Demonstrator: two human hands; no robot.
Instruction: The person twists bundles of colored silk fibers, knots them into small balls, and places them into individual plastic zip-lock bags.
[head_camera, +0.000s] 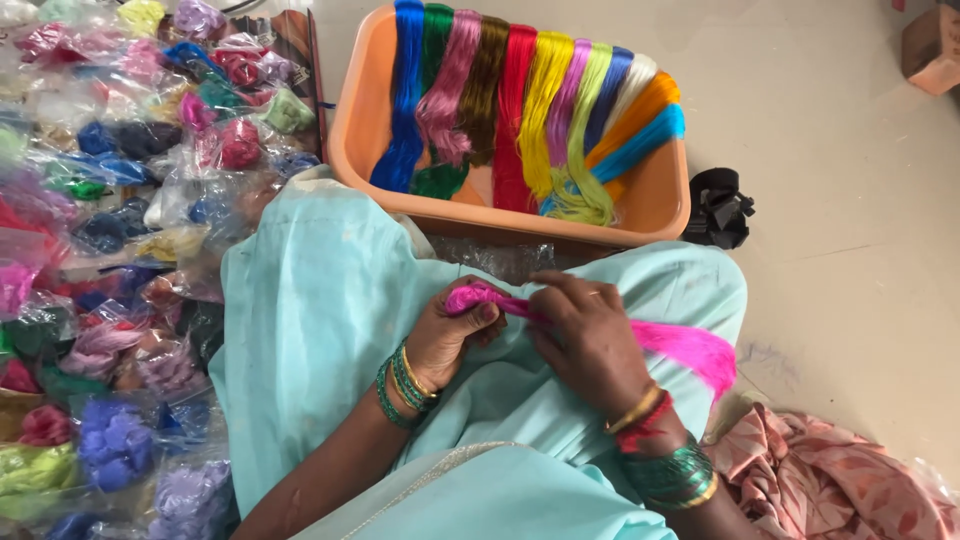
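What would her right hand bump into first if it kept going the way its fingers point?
Probably the left hand: the right hand points across the lap at it, both gripping the pink thread bundle. Depth is hard to judge.

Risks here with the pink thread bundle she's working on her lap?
1. The pink thread bundle fans out loose past the right hand; the free end may tangle or fray.
2. The left hand pinches only its tip, so it might slip.
3. Skeins hang over the orange tub rim close by; a snag seems possible.
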